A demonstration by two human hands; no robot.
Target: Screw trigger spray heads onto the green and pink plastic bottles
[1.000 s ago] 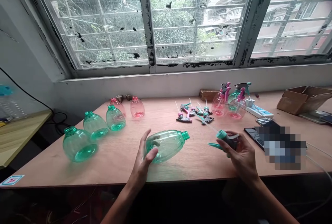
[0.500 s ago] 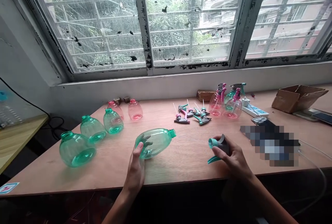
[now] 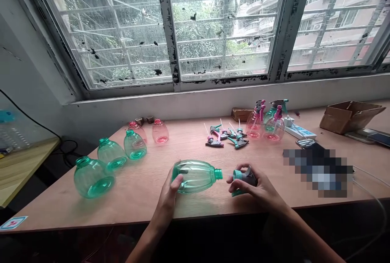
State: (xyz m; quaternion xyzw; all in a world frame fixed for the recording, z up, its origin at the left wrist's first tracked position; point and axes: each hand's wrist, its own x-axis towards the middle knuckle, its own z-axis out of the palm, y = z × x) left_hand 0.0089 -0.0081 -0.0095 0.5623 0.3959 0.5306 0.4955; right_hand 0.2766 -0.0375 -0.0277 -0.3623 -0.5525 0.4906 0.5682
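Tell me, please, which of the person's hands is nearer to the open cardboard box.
Right. The right hand, holding a spray head, is left of the cardboard box and closer to the camera; the left hand, gripping a green bottle, is farther left.

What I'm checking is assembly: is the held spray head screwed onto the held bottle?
No, a gap shows between the bottle neck and spray head collar.

We see the right hand (image 3: 260, 188) has moved left, bringing the spray head (image 3: 249, 177) from well apart to just beside the neck (image 3: 218, 174) of the green bottle (image 3: 198, 177), collar (image 3: 237, 175) now facing it. That bottle, in the left hand (image 3: 168, 190), has tipped to nearly level.
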